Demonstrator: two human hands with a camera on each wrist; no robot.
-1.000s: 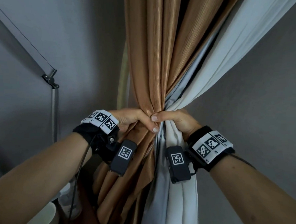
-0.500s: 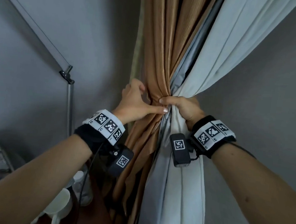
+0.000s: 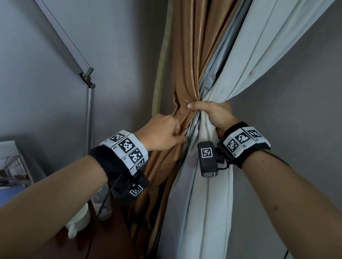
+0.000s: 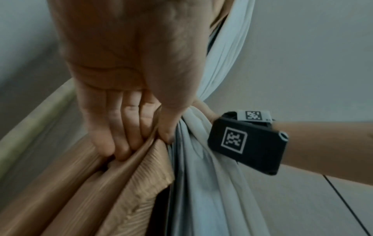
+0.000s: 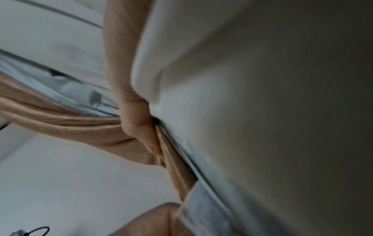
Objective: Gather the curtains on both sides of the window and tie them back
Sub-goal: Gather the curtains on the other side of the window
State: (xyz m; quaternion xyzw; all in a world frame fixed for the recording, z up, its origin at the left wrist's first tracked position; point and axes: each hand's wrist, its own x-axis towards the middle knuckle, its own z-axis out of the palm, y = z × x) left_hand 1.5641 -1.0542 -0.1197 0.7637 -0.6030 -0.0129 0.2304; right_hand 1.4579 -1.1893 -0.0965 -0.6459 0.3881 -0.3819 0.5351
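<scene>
The brown curtain [image 3: 190, 56] and the white curtain [image 3: 256, 60] are hanging together in the corner, between two gray walls. They are being squeezed into one bunch in the middle. A thin gray lining [image 3: 211, 75] is showing between them.

The right hand [image 3: 211, 114] is wrapping around the bunch and gripping it tight, with the thumb lying across the brown folds. The white cloth is spilling down under it.

The left hand [image 3: 161, 134] is sitting just below and to the left of the right hand. Its fingers [image 4: 121, 137] are curling into the brown folds and its thumb is pinching them from the other side.

Both wrists are wearing black bands with checkered squares.

To the left, a metal lamp arm [image 3: 89, 112] is standing by the wall. Below it, a white cup [image 3: 78, 219] and a clear bottle [image 3: 101, 203] are sitting on a dark table [image 3: 107, 243]. A picture [image 3: 5, 165] is leaning at the far left.
</scene>
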